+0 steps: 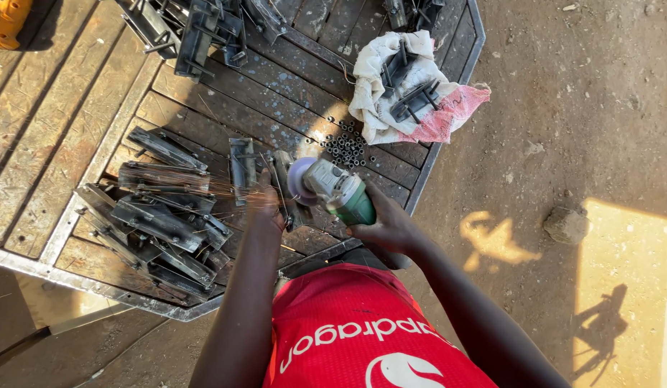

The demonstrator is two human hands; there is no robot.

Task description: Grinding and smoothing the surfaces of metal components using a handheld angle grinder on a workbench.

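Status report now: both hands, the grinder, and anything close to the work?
Right hand grips green grinder. Left hand steadies metal bracket, sparks flying left. Bracket pile and loose nuts close by.

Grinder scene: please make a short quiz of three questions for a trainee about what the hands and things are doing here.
1. True or false: the right hand holds the green grinder.
2. Multiple choice: what does the left hand steady under the disc? A) a metal bracket B) the white cloth C) the stone
3. Fill in: the small dark nuts lie on the ____ table, between the grinder and the cloth.

Key: 1 true; 2 A; 3 metal
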